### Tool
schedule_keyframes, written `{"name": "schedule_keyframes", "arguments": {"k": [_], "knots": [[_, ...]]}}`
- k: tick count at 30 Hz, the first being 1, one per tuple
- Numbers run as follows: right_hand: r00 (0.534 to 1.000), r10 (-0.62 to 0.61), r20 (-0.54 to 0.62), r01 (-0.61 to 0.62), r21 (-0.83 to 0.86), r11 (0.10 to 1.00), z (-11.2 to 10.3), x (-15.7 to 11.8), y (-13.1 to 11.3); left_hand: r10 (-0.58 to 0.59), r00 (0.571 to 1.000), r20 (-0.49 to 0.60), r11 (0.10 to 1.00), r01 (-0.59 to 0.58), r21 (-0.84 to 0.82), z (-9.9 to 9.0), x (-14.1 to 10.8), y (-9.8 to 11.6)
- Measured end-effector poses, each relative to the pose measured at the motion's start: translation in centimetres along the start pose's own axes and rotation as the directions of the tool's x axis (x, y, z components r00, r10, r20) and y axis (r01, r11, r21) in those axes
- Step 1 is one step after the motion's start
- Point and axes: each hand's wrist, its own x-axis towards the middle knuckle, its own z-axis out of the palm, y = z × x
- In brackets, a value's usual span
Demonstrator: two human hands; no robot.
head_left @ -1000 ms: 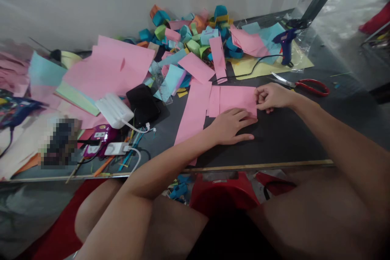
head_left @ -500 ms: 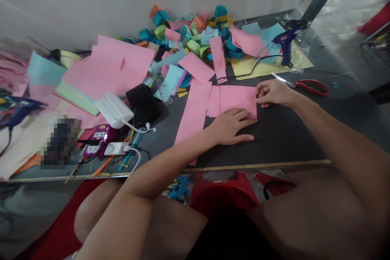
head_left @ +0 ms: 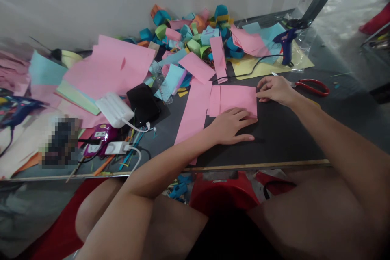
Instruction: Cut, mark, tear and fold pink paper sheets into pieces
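Flat on the dark table lies a folded pink paper (head_left: pixel 236 97), with narrower pink pieces under or along its left side. My left hand (head_left: pixel 233 126) rests over its lower edge, fingers spread and palm down. At the right edge of that paper, the curled fingers of my right hand (head_left: pixel 272 90) pinch its rim. Red-handled scissors (head_left: pixel 312 86) lie just beyond my right hand, which hides part of their blades. A long pink strip (head_left: pixel 193 109) runs slantwise to the left of the paper, partly beneath my left forearm.
Rolled coloured paper pieces (head_left: pixel 195 34) are heaped against the wall. A blue glue gun (head_left: pixel 286 46) stands at the back right, its cord crossing the table. Leftward are large pink sheets (head_left: pixel 112 63), a white power bank (head_left: pixel 115 109), a black phone-like object (head_left: pixel 143 103) and a purple power strip (head_left: pixel 100 140).
My right hand has shifted slightly, its fingers a little higher at the paper's edge, covering more of the scissor blades. The left hand and pink paper stay in place.
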Motion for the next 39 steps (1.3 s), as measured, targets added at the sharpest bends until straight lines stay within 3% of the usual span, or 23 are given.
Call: {"name": "schedule_keyframes", "arguments": {"k": [15,27,32,39], "knots": [[0.983,0.009,-0.185,0.004,0.070,0.998,1.0,0.1,-0.1,-0.007,1.000,0.010,1.000,0.007,-0.005,0.0,0.0,0.0],[0.962,0.065,-0.266,-0.084,-0.059,0.995,1.3,1.7,0.4,-0.009,1.000,0.001,1.000,0.009,0.009,0.0,0.2,0.0],[0.964,-0.104,-0.244,0.075,-0.128,0.989,1.2,1.3,0.8,0.007,1.000,-0.015,0.999,-0.006,0.048,0.0,0.1,0.0],[0.960,-0.239,-0.144,0.225,-0.107,0.968,1.1,-0.3,1.1,-0.038,0.995,-0.088,0.972,0.057,0.230,-0.4,-0.1,-0.6]]}}
